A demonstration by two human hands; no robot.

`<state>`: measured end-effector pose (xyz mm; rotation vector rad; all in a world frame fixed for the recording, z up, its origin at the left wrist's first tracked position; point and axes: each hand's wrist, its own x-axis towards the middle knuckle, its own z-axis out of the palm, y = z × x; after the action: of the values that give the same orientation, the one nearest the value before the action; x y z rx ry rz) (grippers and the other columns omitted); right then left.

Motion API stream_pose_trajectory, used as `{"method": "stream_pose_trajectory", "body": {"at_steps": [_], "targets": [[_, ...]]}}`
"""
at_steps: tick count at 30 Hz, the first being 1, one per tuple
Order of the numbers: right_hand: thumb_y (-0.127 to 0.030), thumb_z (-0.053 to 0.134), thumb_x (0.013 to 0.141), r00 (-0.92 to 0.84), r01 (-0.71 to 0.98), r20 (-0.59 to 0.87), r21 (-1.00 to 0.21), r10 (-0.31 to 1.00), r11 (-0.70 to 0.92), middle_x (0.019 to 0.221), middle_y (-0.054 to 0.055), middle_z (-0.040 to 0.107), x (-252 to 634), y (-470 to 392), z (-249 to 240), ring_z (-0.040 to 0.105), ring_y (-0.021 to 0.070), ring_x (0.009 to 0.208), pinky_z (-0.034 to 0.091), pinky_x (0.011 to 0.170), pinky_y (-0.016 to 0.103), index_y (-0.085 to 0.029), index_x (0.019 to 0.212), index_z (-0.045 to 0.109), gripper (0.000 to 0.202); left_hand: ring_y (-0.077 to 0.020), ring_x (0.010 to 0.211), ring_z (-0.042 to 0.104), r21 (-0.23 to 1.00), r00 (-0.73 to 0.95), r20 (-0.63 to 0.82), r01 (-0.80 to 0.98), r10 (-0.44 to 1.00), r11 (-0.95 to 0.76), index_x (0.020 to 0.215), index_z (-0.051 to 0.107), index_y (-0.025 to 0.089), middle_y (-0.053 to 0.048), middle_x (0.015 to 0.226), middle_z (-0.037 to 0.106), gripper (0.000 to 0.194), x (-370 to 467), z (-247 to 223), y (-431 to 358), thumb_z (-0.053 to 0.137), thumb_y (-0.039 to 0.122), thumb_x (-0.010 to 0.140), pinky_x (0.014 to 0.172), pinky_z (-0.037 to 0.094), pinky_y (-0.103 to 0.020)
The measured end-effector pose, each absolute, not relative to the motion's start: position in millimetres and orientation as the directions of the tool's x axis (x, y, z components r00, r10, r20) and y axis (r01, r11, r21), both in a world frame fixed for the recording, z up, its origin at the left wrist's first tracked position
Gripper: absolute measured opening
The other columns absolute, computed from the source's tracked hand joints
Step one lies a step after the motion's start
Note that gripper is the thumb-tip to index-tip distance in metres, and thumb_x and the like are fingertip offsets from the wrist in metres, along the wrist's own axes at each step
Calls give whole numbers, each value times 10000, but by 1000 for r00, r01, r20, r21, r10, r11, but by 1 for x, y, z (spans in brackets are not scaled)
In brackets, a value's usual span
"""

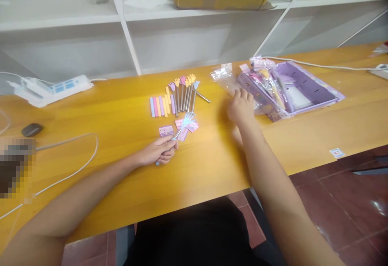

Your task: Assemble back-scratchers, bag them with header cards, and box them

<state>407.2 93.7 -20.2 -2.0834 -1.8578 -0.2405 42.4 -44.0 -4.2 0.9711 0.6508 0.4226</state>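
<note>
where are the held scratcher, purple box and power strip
Held scratcher [187,121], head view: on its light blue hand-shaped end.
Purple box [309,85], head view: on its bare inside.
Power strip [60,88], head view: on its socket face.

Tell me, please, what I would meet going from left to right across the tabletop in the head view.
White power strip → row of pastel sticks → metal rods with hand-shaped heads → right hand → purple box → white object at the right edge.
</note>
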Motion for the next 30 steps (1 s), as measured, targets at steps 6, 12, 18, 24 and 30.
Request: {"method": "stream_pose_trajectory", "body": {"at_steps": [6,12,18,24,30], "targets": [[-104,343,1022,372,928,279,-119,885,-352,1425,345,583,442,102,-30,556,417,1345,440,1087,566,33,1522,503,543,-49,488,219,859,732,-303,-68,610,508,1017,521,209,102,676,316,397,41,-8,-44,604,594,1066,446,234,-159],[-333,626,993,409,912,309,-123,859,-390,1393,316,595,451,108,-24,526,427,1348,435,1099,576,-20,1357,628,480,-50,495,229,860,733,-291,-82,616,503,1067,547,196,98,688,330,375,41,-8,-44,591,568,1081,451,250,-162],[-416,700,983,421,907,307,-166,854,-388,1401,291,598,448,106,-22,542,408,1331,442,1098,546,-57,1371,633,533,-53,497,231,857,730,-287,-92,620,506,1089,553,191,96,693,337,358,41,-9,-44,585,547,1088,451,260,-162],[-457,765,937,399,914,235,-176,886,-365,1366,273,637,443,103,-18,589,417,1278,476,1084,553,-69,1340,688,564,-53,501,231,856,734,-283,-97,617,508,1095,553,189,96,695,336,348,40,-10,-43,581,536,1093,454,253,-162],[-233,628,926,375,893,280,-367,884,-262,1163,182,707,445,110,-17,639,319,1110,505,1047,492,-126,1211,743,325,-49,497,231,856,731,-276,-109,625,505,1113,534,194,99,698,345,339,41,-8,-44,593,527,1089,451,257,-161]]}}
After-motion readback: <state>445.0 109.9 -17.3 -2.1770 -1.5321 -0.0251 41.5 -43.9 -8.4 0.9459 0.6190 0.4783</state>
